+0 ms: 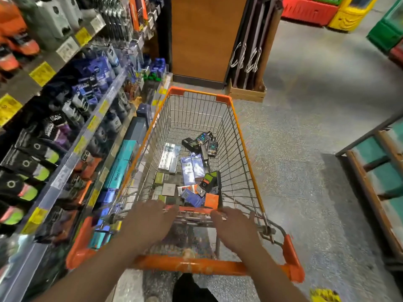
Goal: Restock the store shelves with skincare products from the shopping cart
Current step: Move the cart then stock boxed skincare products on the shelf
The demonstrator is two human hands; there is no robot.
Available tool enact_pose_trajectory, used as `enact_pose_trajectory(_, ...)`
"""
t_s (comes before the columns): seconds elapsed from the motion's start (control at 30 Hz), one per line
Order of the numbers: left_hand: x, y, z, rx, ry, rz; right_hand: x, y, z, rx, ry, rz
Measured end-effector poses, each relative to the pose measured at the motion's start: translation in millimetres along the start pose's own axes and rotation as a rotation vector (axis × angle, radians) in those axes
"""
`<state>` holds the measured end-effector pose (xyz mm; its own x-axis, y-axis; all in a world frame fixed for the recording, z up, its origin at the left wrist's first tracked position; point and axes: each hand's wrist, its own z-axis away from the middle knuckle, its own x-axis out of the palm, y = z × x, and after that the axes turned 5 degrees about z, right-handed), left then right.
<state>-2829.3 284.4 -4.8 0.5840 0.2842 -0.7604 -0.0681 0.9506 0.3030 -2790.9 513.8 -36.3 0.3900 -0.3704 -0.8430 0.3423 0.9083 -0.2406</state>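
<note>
An orange-framed wire shopping cart [246, 149] stands in front of me, parallel to the store shelves [72, 152] on my left. On its floor lie several skincare products: blue boxes [192, 168], a silver box [169, 156], dark bottles [207, 142], a black and green box [210, 180] and an orange box [212, 200]. My left hand [150, 222] and my right hand [236, 226] both rest on the basket's rear rim, beyond the orange push handle [189, 265], fingers laid forward. Neither hand holds a product. The shelves carry dark, blue and orange packs behind yellow price tags.
A wooden pillar [205, 35] stands ahead of the cart, with a cardboard box of dark poles [246, 92] beside it. Coloured plastic bins [309, 9] sit far right. A wooden and teal rack [375, 171] borders the grey floor on my right.
</note>
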Motion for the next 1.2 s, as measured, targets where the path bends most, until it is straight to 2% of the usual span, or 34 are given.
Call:
enact_pose_trajectory(0.1, -12, 10, -30, -0.07, -0.013, 0.17, -1, -2, -33, -0.054, -0.114, -0.119)
enact_pose_trajectory(0.17, -18, 19, -48, -0.113, -0.017, 0.196, -5, -1, -53, -0.056, -0.159, -0.207)
enact_pose_trajectory(0.27, -25, 29, -73, -0.193, 0.007, 0.274, -14, -3, -83, -0.081, -0.181, -0.255)
enact_pose_trajectory(0.47, -34, 38, -113, -0.231, 0.021, 0.431, -15, -20, -146, -0.088, -0.171, -0.391)
enact_pose_trajectory(0.57, -35, 36, -137, -0.245, 0.017, 0.468, -9, -28, -185, -0.023, -0.127, -0.528)
enact_pose_trajectory(0.67, -38, 37, -168, -0.252, -0.008, 0.506, -2, -33, -229, 0.124, -0.037, -0.67)
enact_pose_trajectory(0.83, -22, 33, -236, -0.298, -0.017, 0.55, 28, -36, -312, 0.277, 0.093, -0.743)
enact_pose_trajectory(0.97, 5, 27, -285, -0.265, -0.065, 0.447, 69, -32, -375, 0.397, 0.177, -0.778)
enact_pose_trajectory(1.13, 32, 19, -330, -0.207, -0.02, 0.486, 112, -25, -443, 0.362, 0.238, -0.726)
enact_pose_trajectory(1.2, 43, 18, -341, -0.21, -0.063, 0.47, 122, -24, -464, 0.337, 0.248, -0.688)
